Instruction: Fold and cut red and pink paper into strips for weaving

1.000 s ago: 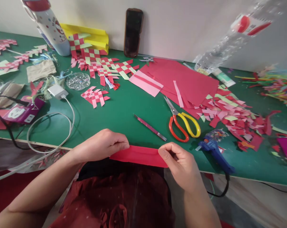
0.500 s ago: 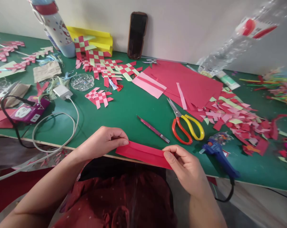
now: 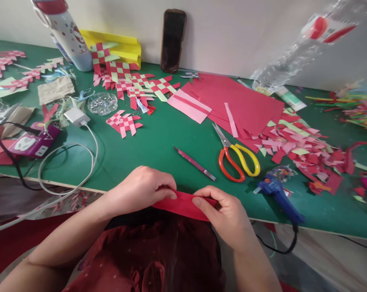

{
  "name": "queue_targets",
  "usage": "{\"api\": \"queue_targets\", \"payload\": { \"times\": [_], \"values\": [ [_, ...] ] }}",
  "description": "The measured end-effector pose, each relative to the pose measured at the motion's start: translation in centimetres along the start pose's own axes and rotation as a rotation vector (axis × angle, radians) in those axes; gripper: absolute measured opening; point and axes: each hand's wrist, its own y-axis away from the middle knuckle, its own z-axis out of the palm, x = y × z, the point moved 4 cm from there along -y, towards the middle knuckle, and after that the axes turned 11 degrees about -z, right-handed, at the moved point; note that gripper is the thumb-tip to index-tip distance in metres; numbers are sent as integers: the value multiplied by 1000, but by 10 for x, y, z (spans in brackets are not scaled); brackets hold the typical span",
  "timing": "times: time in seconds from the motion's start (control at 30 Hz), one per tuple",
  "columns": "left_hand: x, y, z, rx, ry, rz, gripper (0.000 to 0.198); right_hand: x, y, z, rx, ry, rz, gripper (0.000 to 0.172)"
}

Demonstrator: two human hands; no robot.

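A red paper strip (image 3: 183,206), folded lengthwise, is held in front of my body at the table's near edge. My left hand (image 3: 151,187) pinches its upper edge left of the middle, thumb towards me. Toward the right end, my right hand (image 3: 221,209) pinches the same edge between thumb and curled fingers. Just beyond the hands lies a craft knife (image 3: 194,163) with a dark red handle. Scissors (image 3: 232,156) with one orange and one yellow handle rest to its right. Farther right is a blue glue gun (image 3: 279,194).
Red paper sheets (image 3: 244,101) lie behind the scissors, beside a heap of paper scraps (image 3: 305,142). Woven paper fish (image 3: 125,123) are at the back left. A white cable (image 3: 95,154) loops over the left edge. A phone (image 3: 172,40) leans on the wall near a bottle (image 3: 66,34).
Both hands have slid inward along the red strip and are closer together. The view has shifted slightly; the things on the table stay in place.
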Motion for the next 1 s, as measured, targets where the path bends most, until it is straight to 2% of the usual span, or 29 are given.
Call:
{"api": "queue_targets", "payload": {
  "times": [0.27,0.47,0.57,0.77,0.93,1.0],
  "values": [
    [-2,-4,3,-56,18,15,21,-1,-2,-2,-19,-35,-8,21],
    [8,-8,10,-107,-75,45,19,-6,-5,6,-77,-39,-17,21],
    [12,-10,14,-96,-73,52,21,-6,-5,7,-89,-49,-18,20],
    [8,-9,14,-103,8,13,21,9,0,-10,-4,-45,27,29],
    [4,-8,8,-114,59,-39,19,19,6,-28,202,-86,54,36],
    [6,-8,8,-124,61,-19,19,16,5,-24,158,-124,49,36]
  ]
}}
